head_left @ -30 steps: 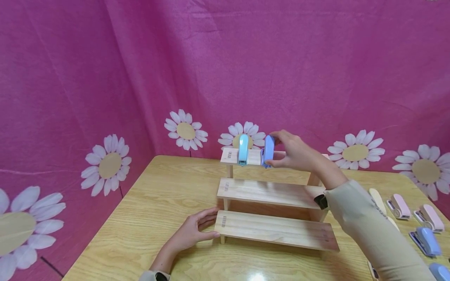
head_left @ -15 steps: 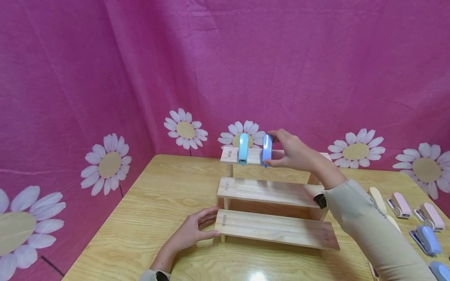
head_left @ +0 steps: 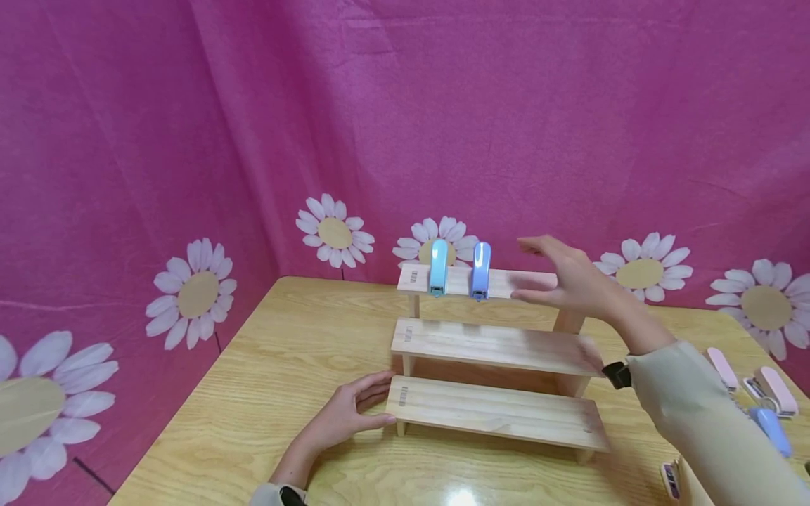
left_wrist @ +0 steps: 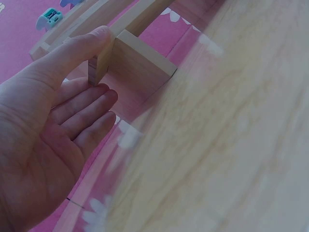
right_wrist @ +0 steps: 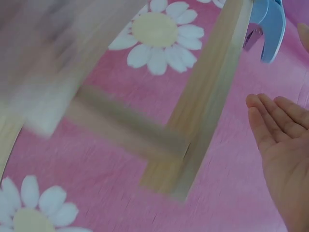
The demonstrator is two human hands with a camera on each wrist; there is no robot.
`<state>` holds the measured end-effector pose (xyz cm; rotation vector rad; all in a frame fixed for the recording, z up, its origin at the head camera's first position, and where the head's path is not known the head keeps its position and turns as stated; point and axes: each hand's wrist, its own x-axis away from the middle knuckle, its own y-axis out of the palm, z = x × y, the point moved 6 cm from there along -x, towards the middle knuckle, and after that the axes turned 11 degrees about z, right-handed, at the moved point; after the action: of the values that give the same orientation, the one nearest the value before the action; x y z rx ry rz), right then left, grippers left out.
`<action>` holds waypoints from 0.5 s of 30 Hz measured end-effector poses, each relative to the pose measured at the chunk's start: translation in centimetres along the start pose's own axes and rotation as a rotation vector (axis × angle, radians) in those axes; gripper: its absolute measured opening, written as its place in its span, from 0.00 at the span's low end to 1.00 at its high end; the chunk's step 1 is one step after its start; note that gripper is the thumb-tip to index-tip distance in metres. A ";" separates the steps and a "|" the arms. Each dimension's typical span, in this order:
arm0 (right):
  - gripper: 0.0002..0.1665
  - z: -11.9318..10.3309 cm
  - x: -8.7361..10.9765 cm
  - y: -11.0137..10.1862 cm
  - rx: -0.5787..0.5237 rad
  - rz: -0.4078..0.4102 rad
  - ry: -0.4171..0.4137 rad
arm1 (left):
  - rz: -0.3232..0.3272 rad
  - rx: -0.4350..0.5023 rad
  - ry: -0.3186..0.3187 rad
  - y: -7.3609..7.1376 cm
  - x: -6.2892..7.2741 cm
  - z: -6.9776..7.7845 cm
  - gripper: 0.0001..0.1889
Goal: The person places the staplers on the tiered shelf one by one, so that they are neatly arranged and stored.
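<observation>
A three-step wooden display stand (head_left: 496, 411) stands on the table. On its top step, side by side, sit a turquoise stapler (head_left: 438, 268) and a periwinkle-blue stapler (head_left: 480, 271). My left hand (head_left: 350, 413) holds the left end of the lowest step. In the left wrist view the thumb of the left hand (left_wrist: 63, 106) lies at the board's (left_wrist: 99, 65) corner, with the other fingers on its opposite side. My right hand (head_left: 572, 277) is beside the blue stapler, apart from it, fingers spread with nothing between them. The right wrist view shows the right hand's (right_wrist: 285, 145) bare palm below a blue stapler (right_wrist: 273, 29).
On the table's right side lie pink staplers (head_left: 775, 391) and a blue one (head_left: 770, 430), partly behind the right sleeve (head_left: 709, 414). A cream stapler (head_left: 686, 483) is near the front. A pink cloth (head_left: 405, 126) with daisies hangs behind the table (head_left: 285, 337).
The right hand has straightened the blue stapler on the top step, let go of it and moved away to the right. The left hand has stayed in place.
</observation>
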<state>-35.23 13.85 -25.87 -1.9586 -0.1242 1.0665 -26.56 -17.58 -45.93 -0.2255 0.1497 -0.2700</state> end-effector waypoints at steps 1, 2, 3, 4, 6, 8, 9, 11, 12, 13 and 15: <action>0.44 0.2 0.4 -0.3 0.003 -0.003 0.016 | 0.000 -0.001 -0.001 0.0 0.0 0.0 0.41; 0.44 0.4 0.8 -0.7 0.004 -0.009 0.034 | -0.001 0.001 0.001 0.0 0.0 0.0 0.41; 0.44 0.6 1.1 -1.0 0.005 -0.012 0.050 | 0.001 0.001 0.003 0.0 0.0 0.0 0.41; 0.44 0.8 1.5 -1.4 0.009 -0.015 0.063 | 0.003 0.001 0.004 0.0 0.0 0.0 0.41; 0.43 1.2 2.3 -2.1 0.028 -0.002 0.057 | 0.005 0.001 0.006 0.1 0.0 0.0 0.41; 0.42 1.5 3.1 -2.9 0.054 0.023 0.029 | 0.004 -0.001 0.008 0.1 -0.1 0.0 0.41; 0.42 1.7 3.6 -3.3 0.065 0.034 0.009 | 0.004 -0.002 0.007 0.1 -0.1 -0.1 0.41; 0.42 2.0 4.5 -4.0 0.091 0.068 -0.038 | 0.003 -0.002 0.008 0.1 -0.1 -0.1 0.41; 0.42 2.2 4.9 -4.4 0.103 0.081 -0.054 | 0.002 -0.002 0.007 0.1 -0.1 -0.1 0.41; 0.43 2.5 5.4 -4.7 0.111 0.091 -0.063 | 0.002 -0.003 0.007 0.1 -0.1 -0.1 0.41; 0.44 3.2 6.5 -5.4 0.121 0.115 -0.061 | 0.006 -0.004 0.010 0.1 -0.2 -0.1 0.41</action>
<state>-31.85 22.13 -26.76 -1.8429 0.0198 1.1812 -26.71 -17.50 -46.03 -0.2272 0.1610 -0.2650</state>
